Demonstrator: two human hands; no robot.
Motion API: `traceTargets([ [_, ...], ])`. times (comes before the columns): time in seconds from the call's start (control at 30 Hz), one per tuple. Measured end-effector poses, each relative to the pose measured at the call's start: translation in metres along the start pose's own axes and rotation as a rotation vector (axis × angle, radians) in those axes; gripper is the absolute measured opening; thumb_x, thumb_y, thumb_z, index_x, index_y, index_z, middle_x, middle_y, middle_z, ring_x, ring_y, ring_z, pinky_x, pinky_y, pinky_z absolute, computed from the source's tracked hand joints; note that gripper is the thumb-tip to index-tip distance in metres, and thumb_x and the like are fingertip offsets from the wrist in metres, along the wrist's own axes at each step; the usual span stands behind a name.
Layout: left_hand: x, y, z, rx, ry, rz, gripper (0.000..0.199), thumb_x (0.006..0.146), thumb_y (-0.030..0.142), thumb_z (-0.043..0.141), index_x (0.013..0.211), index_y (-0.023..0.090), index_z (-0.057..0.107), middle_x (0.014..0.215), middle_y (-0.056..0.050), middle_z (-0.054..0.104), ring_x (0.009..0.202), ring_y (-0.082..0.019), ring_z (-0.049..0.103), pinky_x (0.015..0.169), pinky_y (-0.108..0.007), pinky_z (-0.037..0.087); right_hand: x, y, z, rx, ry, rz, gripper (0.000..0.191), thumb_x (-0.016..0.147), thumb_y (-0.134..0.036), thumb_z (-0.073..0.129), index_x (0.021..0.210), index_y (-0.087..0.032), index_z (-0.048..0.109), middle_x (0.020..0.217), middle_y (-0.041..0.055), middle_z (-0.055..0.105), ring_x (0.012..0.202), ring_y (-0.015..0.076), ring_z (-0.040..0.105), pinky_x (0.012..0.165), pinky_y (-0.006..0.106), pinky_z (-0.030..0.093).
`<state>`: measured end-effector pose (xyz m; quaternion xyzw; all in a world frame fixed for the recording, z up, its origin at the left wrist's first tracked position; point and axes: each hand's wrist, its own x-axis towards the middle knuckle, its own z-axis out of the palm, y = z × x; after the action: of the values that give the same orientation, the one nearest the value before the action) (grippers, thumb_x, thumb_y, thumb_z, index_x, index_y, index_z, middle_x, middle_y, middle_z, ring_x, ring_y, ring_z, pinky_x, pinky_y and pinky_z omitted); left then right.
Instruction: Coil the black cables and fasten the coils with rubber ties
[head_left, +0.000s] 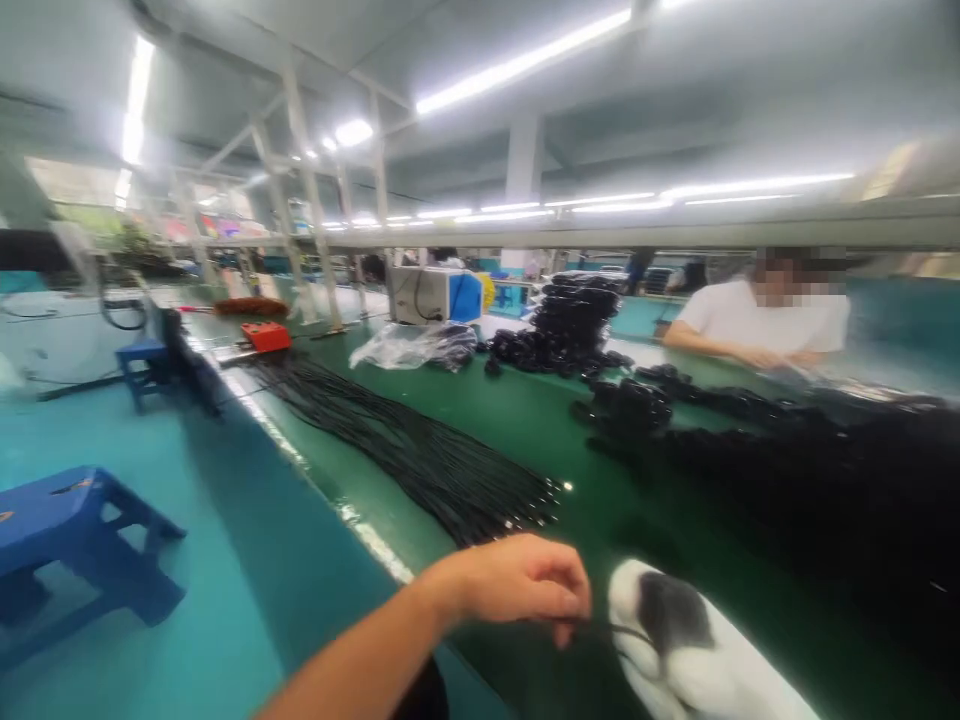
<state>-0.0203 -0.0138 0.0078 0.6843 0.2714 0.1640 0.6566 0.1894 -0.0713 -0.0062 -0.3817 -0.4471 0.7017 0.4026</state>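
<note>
My left hand (pixel 529 585) is bare and closed, with its fingers pinched on a thin black cable (pixel 604 629). The cable runs rightward to my right hand (pixel 671 635), which wears a white glove with a dark grey patch and is closed round it. Both hands are over the near part of the green table (pixel 465 395). Just beyond my left hand, a long bundle of black cables (pixel 420 445) lies on the table, its shiny tips towards me.
Heaps of black coiled cables (pixel 795 470) cover the right side, with a stack (pixel 574 315) behind. A person in white (pixel 757 320) sits across the table. Farther back are a white-and-blue machine (pixel 435 295), clear plastic (pixel 416 347) and a red box (pixel 265 337). Blue stool (pixel 71 520) at left.
</note>
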Motion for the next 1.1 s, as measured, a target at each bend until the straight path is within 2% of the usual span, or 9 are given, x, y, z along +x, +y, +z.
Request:
traceTargets([
  [0.1, -0.004, 0.014, -0.006, 0.493, -0.052, 0.025, 0.003, 0.072, 0.019, 0.062, 0.074, 0.021, 0.064, 0.066, 0.004, 0.061, 0.067, -0.012, 0.055, 0.061, -0.020, 0.037, 0.009, -0.002, 0.007, 0.020, -0.160, -0.028, 0.028, 0.066, -0.034, 0.069, 0.082, -0.018, 0.052, 0.048, -0.0048, 0.047, 0.032, 0.0076, 0.040, 0.032, 0.019, 0.025],
  [0.2, -0.005, 0.025, -0.006, 0.741, -0.027, 0.068, 0.013, 0.067, 0.026, 0.072, 0.080, 0.026, 0.070, 0.068, 0.003, 0.063, 0.078, -0.016, 0.055, 0.064, -0.021, 0.035, 0.020, -0.003, 0.009, 0.037, -0.083, -0.078, 0.031, 0.065, -0.023, 0.066, 0.091, -0.017, 0.050, 0.059, -0.0039, 0.054, 0.035, 0.0069, 0.044, 0.031, 0.017, 0.030],
  [0.3, -0.004, 0.029, -0.004, 0.775, 0.134, 0.032, 0.035, 0.063, 0.031, 0.076, 0.097, 0.029, 0.068, 0.071, 0.004, 0.065, 0.077, -0.017, 0.055, 0.062, -0.021, 0.034, 0.024, -0.008, 0.010, -0.065, 0.134, -0.066, 0.039, 0.064, -0.018, 0.064, 0.100, -0.015, 0.049, 0.061, -0.0042, 0.056, 0.038, 0.0079, 0.048, 0.035, 0.020, 0.039],
  [0.4, 0.000, 0.027, -0.005, 0.706, 0.252, 0.029, 0.049, 0.062, 0.031, 0.075, 0.109, 0.029, 0.062, 0.085, 0.005, 0.067, 0.081, -0.016, 0.054, 0.066, -0.022, 0.035, 0.023, -0.014, 0.015, -0.160, 0.140, -0.005, 0.049, 0.063, -0.016, 0.063, 0.109, -0.014, 0.047, 0.065, -0.0031, 0.058, 0.044, 0.0098, 0.051, 0.036, 0.021, 0.044],
  [0.67, 0.004, 0.018, 0.010, 0.696, 0.229, -0.007, 0.060, 0.058, 0.033, 0.075, 0.115, 0.032, 0.056, 0.098, -0.001, 0.060, 0.092, -0.023, 0.054, 0.073, -0.027, 0.041, 0.031, 0.009, 0.019, -0.433, 0.150, 0.127, 0.089, 0.059, -0.018, 0.069, 0.138, -0.019, 0.027, 0.075, 0.0016, 0.063, 0.045, 0.0124, 0.054, 0.034, 0.021, 0.040],
  [0.8, 0.010, 0.022, 0.016, 0.918, 0.227, -0.047, 0.046, 0.055, 0.043, 0.073, 0.095, 0.023, 0.062, 0.082, -0.003, 0.059, 0.078, -0.024, 0.054, 0.059, -0.026, 0.038, 0.032, 0.020, 0.021, -0.559, 0.219, -0.106, 0.108, 0.055, -0.011, 0.070, 0.145, -0.015, 0.010, 0.109, 0.0130, 0.062, 0.087, 0.0248, 0.063, 0.074, 0.036, 0.052],
  [0.87, 0.015, 0.025, 0.009, 0.969, 0.166, -0.070, 0.042, 0.053, 0.044, 0.073, 0.086, 0.021, 0.062, 0.077, -0.003, 0.060, 0.070, -0.023, 0.054, 0.054, -0.026, 0.036, 0.030, 0.018, 0.024, -0.584, 0.208, -0.162, 0.103, 0.056, -0.010, 0.069, 0.145, -0.017, 0.015, 0.112, 0.0113, 0.062, 0.100, 0.0271, 0.059, 0.084, 0.038, 0.048],
  [1.0, 0.021, 0.025, -0.013, 0.732, -0.050, -0.170, 0.015, 0.066, 0.033, 0.060, 0.075, 0.021, 0.065, 0.070, -0.001, 0.064, 0.057, -0.017, 0.054, 0.048, -0.023, 0.037, 0.028, 0.011, 0.026, -0.628, 0.324, -0.124, 0.062, 0.061, -0.012, 0.065, 0.120, -0.023, 0.052, 0.092, 0.0035, 0.065, 0.086, 0.0236, 0.062, 0.074, 0.035, 0.051],
  [1.1, 0.021, 0.013, -0.015, 0.580, -0.040, -0.164, 0.022, 0.072, 0.018, 0.045, 0.069, 0.022, 0.067, 0.067, 0.001, 0.067, 0.054, -0.014, 0.054, 0.049, -0.022, 0.038, 0.025, 0.007, 0.022, -0.557, 0.279, -0.184, 0.036, 0.063, -0.016, 0.066, 0.097, -0.024, 0.059, 0.101, 0.0034, 0.060, 0.074, 0.0181, 0.061, 0.058, 0.028, 0.050],
])
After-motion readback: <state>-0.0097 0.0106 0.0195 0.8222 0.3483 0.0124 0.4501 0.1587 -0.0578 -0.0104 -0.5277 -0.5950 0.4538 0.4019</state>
